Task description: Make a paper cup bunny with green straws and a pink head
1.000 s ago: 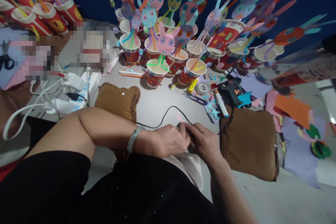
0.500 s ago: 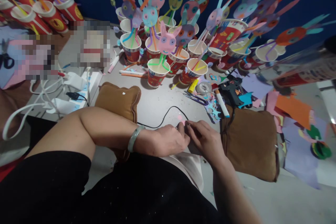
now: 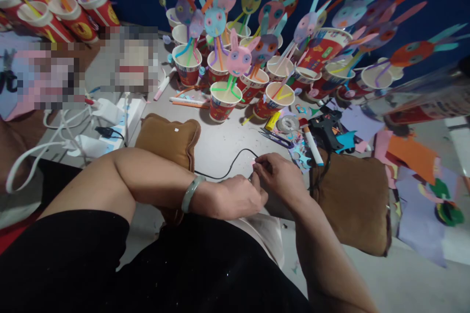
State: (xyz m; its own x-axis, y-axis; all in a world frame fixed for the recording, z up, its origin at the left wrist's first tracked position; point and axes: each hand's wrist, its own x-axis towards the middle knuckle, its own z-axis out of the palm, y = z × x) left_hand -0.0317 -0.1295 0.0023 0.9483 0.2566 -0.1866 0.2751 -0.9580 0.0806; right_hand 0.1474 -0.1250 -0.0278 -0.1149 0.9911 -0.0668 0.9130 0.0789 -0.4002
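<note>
My left hand (image 3: 237, 197), with a pale green bangle (image 3: 193, 193) at the wrist, is closed near the table's front edge; its curled fingers hide whatever they may hold. Beside it, my right hand (image 3: 282, 176) is bent over with thumb and fingertips pinched together. A small pink scrap (image 3: 253, 162) shows at those fingertips, and I cannot tell whether it is gripped or lies behind them. A thin black cord (image 3: 228, 170) curves across the table just beyond both hands.
Paper cups (image 3: 224, 102) with straw-legged, long-eared paper faces crowd the back. Brown cushions lie left (image 3: 167, 139) and right (image 3: 350, 200). Snips (image 3: 277, 138), a tape roll (image 3: 288, 124), a marker (image 3: 313, 146) and a black glue gun (image 3: 326, 127) lie right; a power strip (image 3: 128, 117) sits left.
My right hand has shifted slightly up and left, its fingertips lifting above the left hand's fingers. My left hand stays closed in nearly the same place. The whole view has shifted slightly.
</note>
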